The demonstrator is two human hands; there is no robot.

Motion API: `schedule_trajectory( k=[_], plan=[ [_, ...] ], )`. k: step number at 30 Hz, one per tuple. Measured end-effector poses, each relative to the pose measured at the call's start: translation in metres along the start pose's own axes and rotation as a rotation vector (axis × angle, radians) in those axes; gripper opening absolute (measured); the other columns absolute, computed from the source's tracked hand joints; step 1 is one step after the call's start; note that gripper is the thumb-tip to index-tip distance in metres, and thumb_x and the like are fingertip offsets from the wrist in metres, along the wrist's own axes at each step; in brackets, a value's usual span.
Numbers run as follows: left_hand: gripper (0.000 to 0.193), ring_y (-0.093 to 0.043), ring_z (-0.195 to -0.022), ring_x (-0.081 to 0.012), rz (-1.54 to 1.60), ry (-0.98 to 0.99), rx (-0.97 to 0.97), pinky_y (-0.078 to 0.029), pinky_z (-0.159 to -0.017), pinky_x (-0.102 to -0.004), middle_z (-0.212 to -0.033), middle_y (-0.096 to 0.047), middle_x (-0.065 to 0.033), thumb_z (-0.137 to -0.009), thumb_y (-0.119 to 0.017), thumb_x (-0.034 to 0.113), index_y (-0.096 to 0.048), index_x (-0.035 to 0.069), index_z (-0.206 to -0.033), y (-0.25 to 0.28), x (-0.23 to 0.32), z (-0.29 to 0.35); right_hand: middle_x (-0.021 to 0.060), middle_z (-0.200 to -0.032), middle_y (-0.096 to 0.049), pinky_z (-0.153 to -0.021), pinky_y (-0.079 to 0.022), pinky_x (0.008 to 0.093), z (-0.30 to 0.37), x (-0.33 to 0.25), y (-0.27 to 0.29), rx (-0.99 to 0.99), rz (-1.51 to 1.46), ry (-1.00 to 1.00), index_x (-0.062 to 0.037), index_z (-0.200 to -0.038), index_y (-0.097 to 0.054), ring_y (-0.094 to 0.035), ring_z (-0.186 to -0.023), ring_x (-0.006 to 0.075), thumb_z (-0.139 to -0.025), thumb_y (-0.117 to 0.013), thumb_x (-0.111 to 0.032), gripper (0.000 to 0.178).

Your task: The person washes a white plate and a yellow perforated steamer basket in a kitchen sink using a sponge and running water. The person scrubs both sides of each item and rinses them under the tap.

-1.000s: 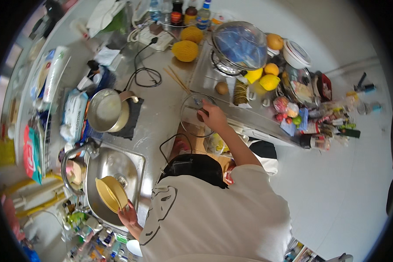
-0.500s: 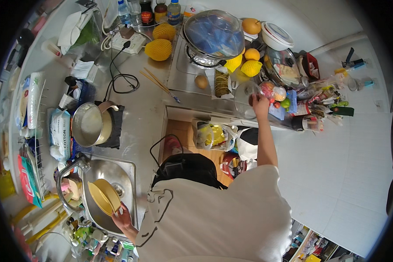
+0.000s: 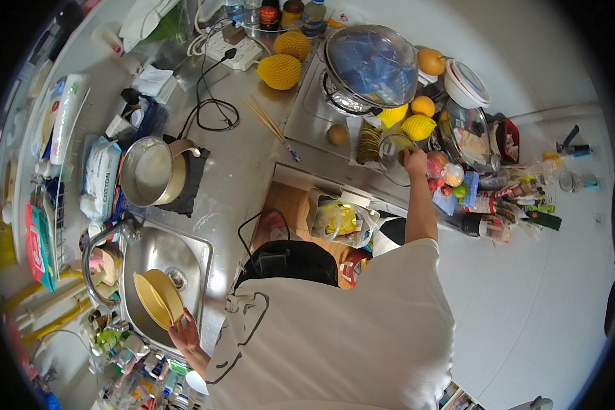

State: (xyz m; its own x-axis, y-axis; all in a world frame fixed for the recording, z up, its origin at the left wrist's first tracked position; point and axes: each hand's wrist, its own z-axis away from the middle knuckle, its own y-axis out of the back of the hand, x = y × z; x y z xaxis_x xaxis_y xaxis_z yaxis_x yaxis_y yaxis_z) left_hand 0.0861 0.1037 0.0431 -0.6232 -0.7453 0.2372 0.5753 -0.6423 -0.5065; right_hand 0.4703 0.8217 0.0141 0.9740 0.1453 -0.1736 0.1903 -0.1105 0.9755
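Observation:
Over the sink (image 3: 197, 254) at the lower left, my left hand (image 3: 184, 333) grips the rim of a yellow plastic basin (image 3: 158, 298), which is tilted. My right hand (image 3: 415, 162) reaches out to the far right side of the counter. Its fingers are closed on the edge of a clear round glass piece (image 3: 391, 158); whether it is a lid or a bowl I cannot tell. Just left of the glass stands a greenish-brown bundle (image 3: 369, 143), with a brown egg-shaped item (image 3: 337, 134) beyond it. Bagged fruit (image 3: 444, 171) lies right beside my right hand.
A saucepan (image 3: 148, 172) sits on a dark mat behind the sink, near the curved tap (image 3: 92, 263). Chopsticks (image 3: 270, 126) and a black cable (image 3: 215, 113) lie on the counter. A covered wok (image 3: 371, 66), yellow lemons (image 3: 417, 127) and a lidded pot (image 3: 466, 133) crowd the back right.
The whole view has shifted, so the back counter appears further right. My right hand has brought the glass piece slightly left, closer to the bundle. My left hand keeps hold of the basin.

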Motion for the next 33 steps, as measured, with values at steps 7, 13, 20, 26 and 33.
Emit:
schedule_trajectory(
  k=[7, 13, 20, 26, 33],
  plan=[
    [0.043, -0.046, -0.102, -0.0367, -0.04, -0.114, -0.003, -0.047, -0.087, -0.0408, -0.114, -0.04, -0.0249, -0.083, -0.053, 0.016, -0.032, -0.001, -0.118, -0.018, -0.007, 0.006, 0.024, -0.079, -0.06, -0.071, -0.046, 0.0441, -0.014, 0.021, -0.01, -0.052, -0.082, 0.066, 0.0016, -0.082, -0.063, -0.059, -0.079, 0.0394, -0.078, -0.058, -0.032, 0.034],
    [0.041, -0.048, -0.1, -0.0368, -0.01, -0.089, 0.038, -0.05, -0.082, -0.0369, -0.111, -0.041, -0.0252, -0.083, -0.052, 0.018, -0.036, 0.0, -0.116, -0.021, -0.01, 0.01, 0.0262, -0.087, -0.061, -0.072, -0.046, 0.0454, -0.01, 0.015, -0.007, -0.015, 0.001, 0.021, 0.0071, -0.087, -0.059, -0.059, -0.081, 0.0409, -0.079, -0.057, -0.038, 0.045],
    [0.046, -0.048, -0.101, -0.0384, -0.001, -0.097, -0.006, -0.05, -0.082, -0.0376, -0.113, -0.041, -0.0237, -0.079, -0.058, 0.016, -0.034, 0.001, -0.115, -0.001, -0.013, 0.009, 0.0195, -0.088, -0.055, -0.076, -0.043, 0.0452, 0.034, -0.07, 0.041, 0.446, 0.153, 0.311, 0.0052, -0.092, -0.054, -0.053, -0.083, 0.0373, -0.082, -0.055, -0.029, 0.035],
    [0.048, -0.05, -0.099, -0.0372, -0.026, -0.107, -0.022, -0.05, -0.083, -0.0353, -0.113, -0.042, -0.0235, -0.08, -0.058, 0.018, -0.033, -0.001, -0.117, -0.002, -0.012, 0.01, 0.0192, -0.116, -0.05, -0.094, -0.036, 0.0405, 0.143, -0.275, 0.023, -0.312, -0.547, 0.831, 0.001, -0.11, -0.052, -0.046, -0.109, 0.0361, -0.079, -0.05, -0.005, 0.032],
    [0.043, -0.05, -0.099, -0.0349, 0.002, -0.177, 0.004, -0.051, -0.081, -0.0337, -0.111, -0.044, -0.0247, -0.082, -0.053, 0.018, -0.037, -0.001, -0.118, -0.007, -0.011, 0.042, 0.0218, -0.139, -0.025, -0.107, -0.016, 0.0412, 0.157, -0.39, -0.116, -0.282, -0.35, 0.891, 0.0056, -0.133, -0.025, -0.021, -0.13, 0.0339, -0.089, -0.041, -0.027, 0.057]
  ],
)
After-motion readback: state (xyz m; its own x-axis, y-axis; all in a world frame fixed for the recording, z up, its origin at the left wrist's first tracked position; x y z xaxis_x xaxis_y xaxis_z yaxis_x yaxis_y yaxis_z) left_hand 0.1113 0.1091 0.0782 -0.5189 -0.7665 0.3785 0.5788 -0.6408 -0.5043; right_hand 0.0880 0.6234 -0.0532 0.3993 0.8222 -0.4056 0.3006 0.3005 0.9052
